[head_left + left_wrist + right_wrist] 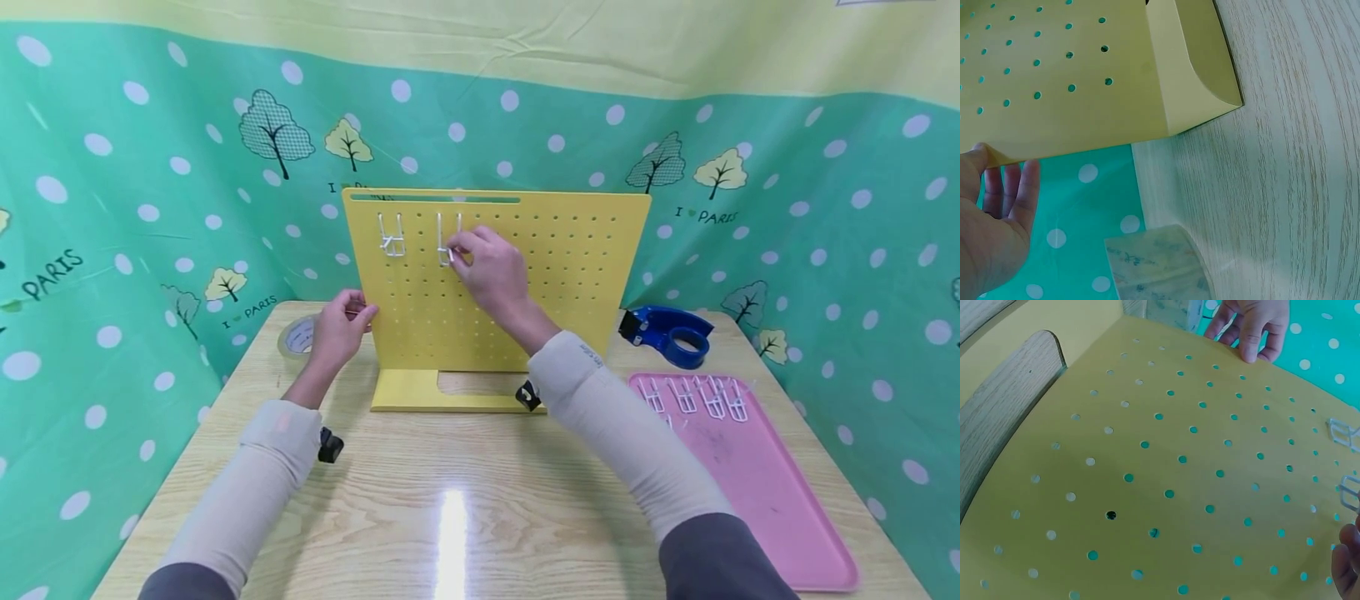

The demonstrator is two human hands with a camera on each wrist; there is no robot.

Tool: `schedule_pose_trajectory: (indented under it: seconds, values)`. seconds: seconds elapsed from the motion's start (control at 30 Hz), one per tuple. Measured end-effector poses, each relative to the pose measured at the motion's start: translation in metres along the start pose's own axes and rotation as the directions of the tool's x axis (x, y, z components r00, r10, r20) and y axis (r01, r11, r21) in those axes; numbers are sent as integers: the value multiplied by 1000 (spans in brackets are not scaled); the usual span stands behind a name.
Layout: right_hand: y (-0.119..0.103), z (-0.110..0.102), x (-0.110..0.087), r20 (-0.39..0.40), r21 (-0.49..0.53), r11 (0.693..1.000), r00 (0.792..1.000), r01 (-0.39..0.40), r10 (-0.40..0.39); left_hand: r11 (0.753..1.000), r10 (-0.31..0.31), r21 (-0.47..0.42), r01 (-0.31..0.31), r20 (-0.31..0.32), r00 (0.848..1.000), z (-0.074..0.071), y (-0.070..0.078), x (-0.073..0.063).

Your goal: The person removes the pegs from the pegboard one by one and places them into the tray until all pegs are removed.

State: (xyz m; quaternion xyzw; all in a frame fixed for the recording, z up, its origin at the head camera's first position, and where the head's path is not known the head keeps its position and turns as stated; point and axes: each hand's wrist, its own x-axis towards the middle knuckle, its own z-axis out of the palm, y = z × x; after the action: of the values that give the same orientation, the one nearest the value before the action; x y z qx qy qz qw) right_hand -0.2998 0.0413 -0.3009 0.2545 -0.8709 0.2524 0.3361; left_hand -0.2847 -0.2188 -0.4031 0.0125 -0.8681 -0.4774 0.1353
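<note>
A yellow pegboard stands upright on its base on the table. My left hand holds its left edge; in the left wrist view the thumb is on the front face and the fingers reach behind the edge. At the upper left of the board, my right hand pinches the lower end of a white wire hook, whose two prongs stand against the board near the top holes. Left of it hangs another white wire hook. In the right wrist view only some fingertips show beside the pinched hook.
On the right, a pink tray carries several white wire hooks at its far end. A blue tape dispenser lies behind the tray. Left of the board sits a roll of clear tape. A patterned green curtain hangs behind the table.
</note>
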Motion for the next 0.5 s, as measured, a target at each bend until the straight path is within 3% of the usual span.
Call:
schedule_pose_trajectory:
  seconds: [0.23, 0.5]
  values:
    - [8, -17, -10, 9, 27, 999, 1000, 20, -20, 1000, 2, 9, -2, 3, 1000, 1, 2, -1]
    - [30, -46, -31, 93, 47, 998, 995, -46, 41, 1000, -6, -10, 6, 6, 1000, 0, 1, 0]
